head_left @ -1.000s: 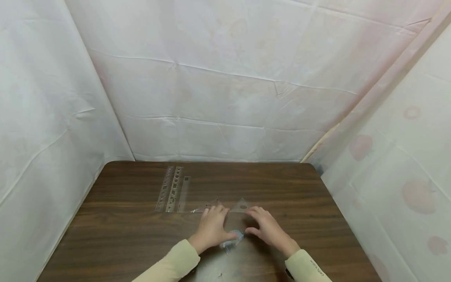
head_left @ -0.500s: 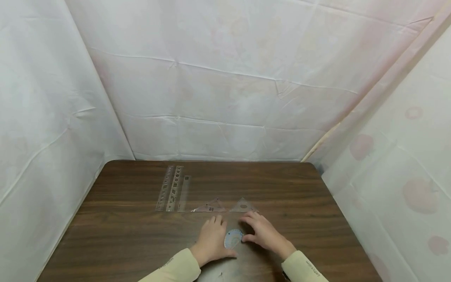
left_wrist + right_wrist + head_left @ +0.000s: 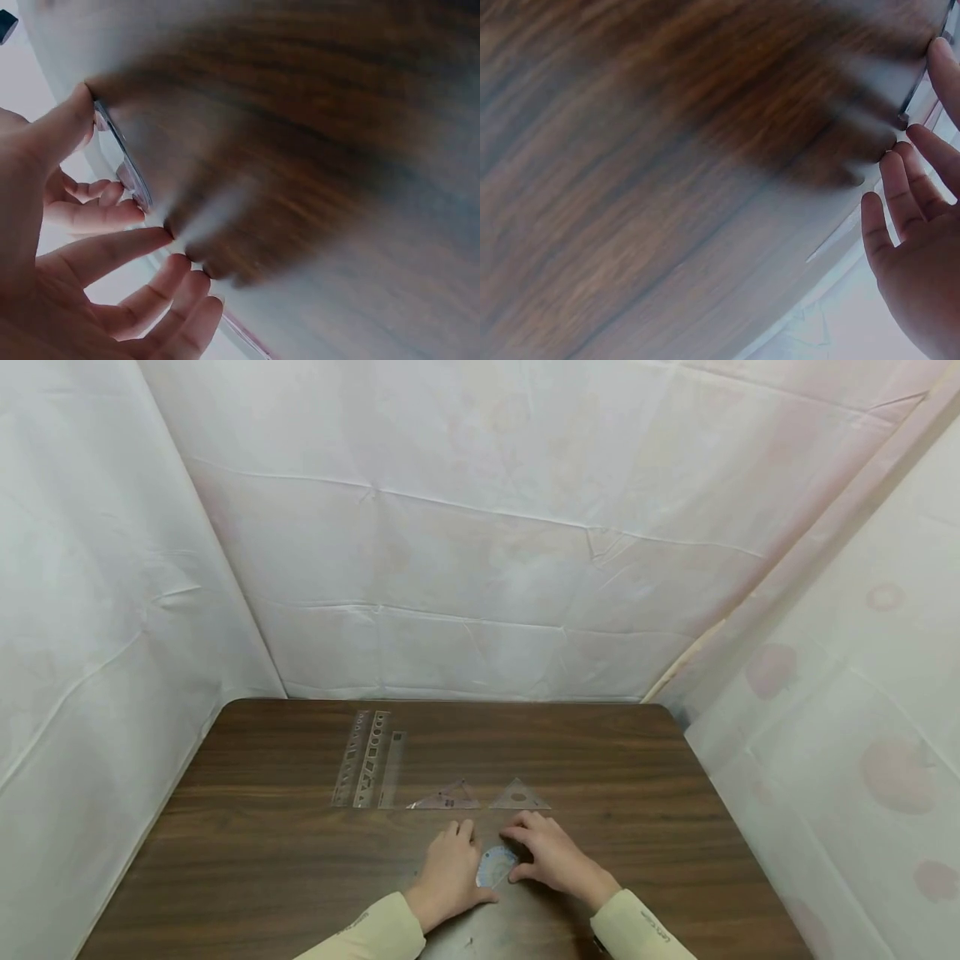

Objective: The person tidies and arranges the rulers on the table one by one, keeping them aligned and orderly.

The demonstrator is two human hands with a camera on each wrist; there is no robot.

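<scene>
While flat on the table [image 3: 262, 827], the protractor [image 3: 496, 866] touches both hands.

Dark wood-grain table [image 3: 262, 827] with slight sheen, clear glossy plastic protractor [image 3: 497, 865], creased white cloth backdrop [image 3: 480, 527]

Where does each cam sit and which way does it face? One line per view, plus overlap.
Head: worn on the head, looks forward and down at the table; shows both sleeves, left hand, right hand, the protractor between them.
Left wrist: at the left hand, close over the blurred tabletop; fingers and thumb show.
Right wrist: at the right hand, same closeness; fingers show.
Shared: all three show the tabletop; head and left wrist both show the protractor.
</scene>
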